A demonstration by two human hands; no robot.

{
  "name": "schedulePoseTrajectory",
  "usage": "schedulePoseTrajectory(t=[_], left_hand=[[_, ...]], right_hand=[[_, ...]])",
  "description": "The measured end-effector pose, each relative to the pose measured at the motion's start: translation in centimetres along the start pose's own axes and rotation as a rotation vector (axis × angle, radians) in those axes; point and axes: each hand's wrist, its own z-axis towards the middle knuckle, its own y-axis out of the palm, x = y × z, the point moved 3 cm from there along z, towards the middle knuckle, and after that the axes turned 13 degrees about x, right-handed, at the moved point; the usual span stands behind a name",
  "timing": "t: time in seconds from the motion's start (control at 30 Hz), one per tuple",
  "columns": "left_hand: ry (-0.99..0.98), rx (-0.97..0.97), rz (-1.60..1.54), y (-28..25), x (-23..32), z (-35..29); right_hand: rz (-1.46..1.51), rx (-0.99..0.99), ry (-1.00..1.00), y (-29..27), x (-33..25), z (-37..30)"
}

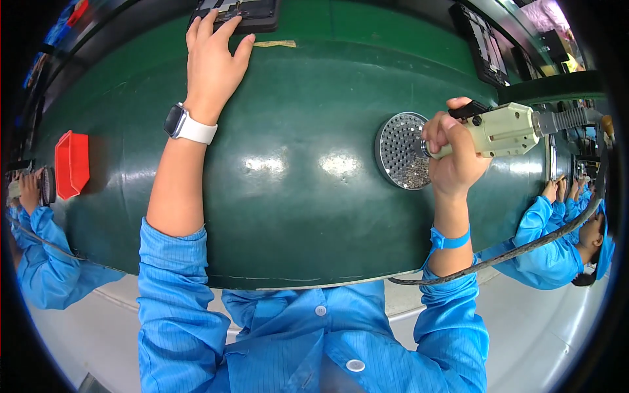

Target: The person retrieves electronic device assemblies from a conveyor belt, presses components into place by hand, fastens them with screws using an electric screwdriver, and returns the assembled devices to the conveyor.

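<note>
My left hand (215, 69) reaches to the far edge of the table with its fingers spread, the tips at a black flat device (259, 14) partly cut off by the view. A short yellowish strip (275, 44) lies beside my thumb. In my right hand (455, 147) is a pale electric screwdriver (508, 131), its body pointing right and its front end over a round dish. The round grey dish (400, 141) has a perforated surface, with small loose screws (416, 173) gathered on its near right side. The screwdriver's tip is hidden by my fingers.
A red plastic bin (71, 164) sits at the left. Another dark device (481, 46) lies at the far right, near a green bar (557, 87). The screwdriver's cable (524, 252) loops down past my right forearm. Co-workers in blue sit on the left (46, 262) and right (550, 249).
</note>
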Motion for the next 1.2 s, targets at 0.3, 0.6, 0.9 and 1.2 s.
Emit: schedulePoseTrajectory(t=[0.3,0.6,0.9,1.2], left_hand=[[-0.017,0.008,-0.011,-0.2,0.2,0.1],[-0.031,0.011,-0.021,-0.3,0.1,0.7],[-0.05,0.11,-0.352,-1.9,4.4,2.6],[0.02,-0.462,-0.823,10.7,22.5,4.6]], right_hand=[[0.069,0.011,0.023,-0.1,0.0,0.0],[0.072,0.008,-0.009,0.4,-0.5,0.4],[-0.242,-0.095,-0.208,-4.0,-3.0,2.8],[-0.407,-0.085,-0.592,-3.8,-3.4,2.3]])
